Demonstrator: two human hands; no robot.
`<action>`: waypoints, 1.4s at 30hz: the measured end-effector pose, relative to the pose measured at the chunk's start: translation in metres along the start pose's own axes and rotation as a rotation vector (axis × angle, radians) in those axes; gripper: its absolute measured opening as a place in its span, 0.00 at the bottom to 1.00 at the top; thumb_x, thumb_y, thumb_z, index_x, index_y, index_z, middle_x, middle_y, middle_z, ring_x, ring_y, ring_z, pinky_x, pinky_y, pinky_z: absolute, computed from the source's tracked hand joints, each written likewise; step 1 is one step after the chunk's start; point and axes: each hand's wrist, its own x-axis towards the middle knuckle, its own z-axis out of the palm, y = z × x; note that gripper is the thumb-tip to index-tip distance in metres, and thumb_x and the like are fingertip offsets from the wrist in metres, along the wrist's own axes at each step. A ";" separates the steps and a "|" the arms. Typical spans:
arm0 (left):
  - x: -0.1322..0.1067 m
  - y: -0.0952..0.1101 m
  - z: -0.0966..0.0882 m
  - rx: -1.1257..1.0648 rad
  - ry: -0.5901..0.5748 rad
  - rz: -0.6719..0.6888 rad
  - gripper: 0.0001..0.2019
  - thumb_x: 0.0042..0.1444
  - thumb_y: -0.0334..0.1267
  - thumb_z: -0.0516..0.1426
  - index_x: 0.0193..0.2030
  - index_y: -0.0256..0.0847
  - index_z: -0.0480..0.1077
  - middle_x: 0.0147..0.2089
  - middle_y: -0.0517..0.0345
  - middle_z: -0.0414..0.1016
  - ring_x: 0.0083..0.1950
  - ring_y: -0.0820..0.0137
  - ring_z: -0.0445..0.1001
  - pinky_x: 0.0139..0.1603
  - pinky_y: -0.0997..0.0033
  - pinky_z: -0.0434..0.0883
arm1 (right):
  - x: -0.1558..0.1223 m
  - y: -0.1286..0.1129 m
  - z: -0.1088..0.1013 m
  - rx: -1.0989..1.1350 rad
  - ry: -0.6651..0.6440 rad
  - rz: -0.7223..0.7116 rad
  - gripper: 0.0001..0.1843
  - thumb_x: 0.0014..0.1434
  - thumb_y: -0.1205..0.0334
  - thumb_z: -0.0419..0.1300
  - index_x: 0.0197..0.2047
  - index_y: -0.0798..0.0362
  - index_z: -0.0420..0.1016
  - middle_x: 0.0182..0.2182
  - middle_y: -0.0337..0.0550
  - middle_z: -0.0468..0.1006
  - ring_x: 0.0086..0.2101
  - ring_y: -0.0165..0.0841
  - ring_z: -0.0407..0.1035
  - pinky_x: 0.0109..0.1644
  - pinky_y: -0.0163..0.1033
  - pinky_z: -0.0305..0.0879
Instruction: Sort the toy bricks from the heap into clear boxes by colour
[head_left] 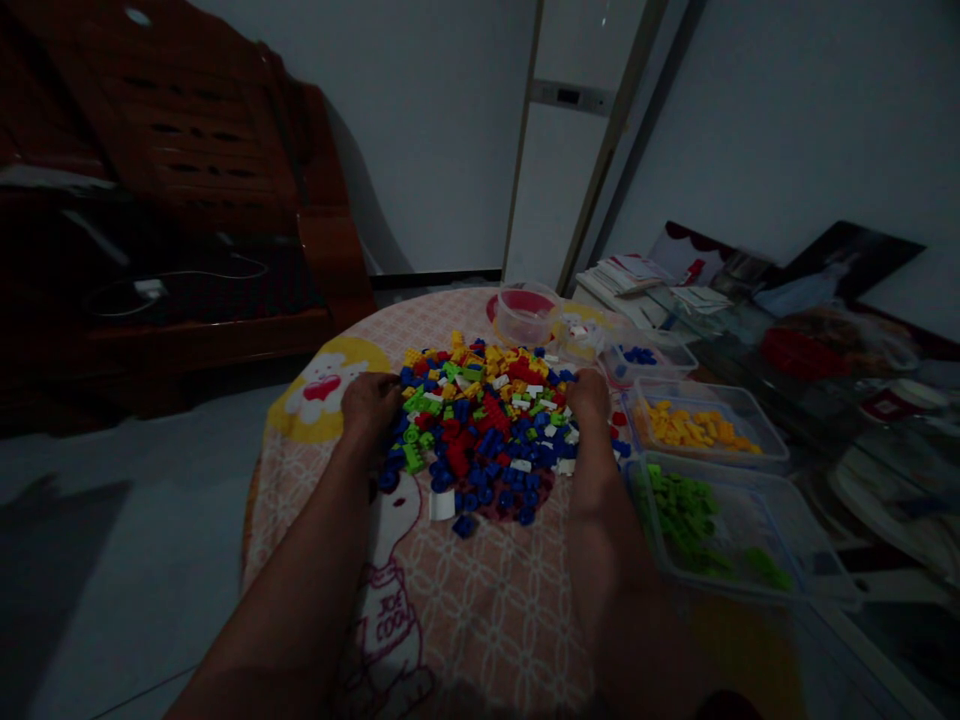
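Note:
A heap of mixed toy building bricks [487,420] in red, blue, yellow, green and white spreads over a round table. My left hand [370,408] rests at the heap's left edge, its fingers bent toward the bricks and too dark to make out. On the opposite side, my right hand [589,395] is against the heap's right edge, with its fingers mostly hidden behind the back of the hand. Nearest to me lie a white brick [442,505] and a blue brick [464,526].
Along the right stand clear plastic boxes: one with green bricks [686,520], one with yellow bricks [697,428], one with blue bricks [639,355]. A round clear tub [528,315] is behind the heap. A patterned cloth [495,610] covers the table. A wooden bench [210,180] stands left.

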 end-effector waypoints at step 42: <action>0.000 0.000 -0.003 -0.003 -0.015 0.021 0.21 0.62 0.40 0.58 0.57 0.41 0.87 0.59 0.43 0.87 0.61 0.48 0.83 0.60 0.56 0.78 | -0.030 -0.044 -0.076 0.043 -0.686 -0.201 0.21 0.55 0.66 0.76 0.17 0.50 0.73 0.12 0.35 0.70 0.19 0.30 0.68 0.28 0.34 0.60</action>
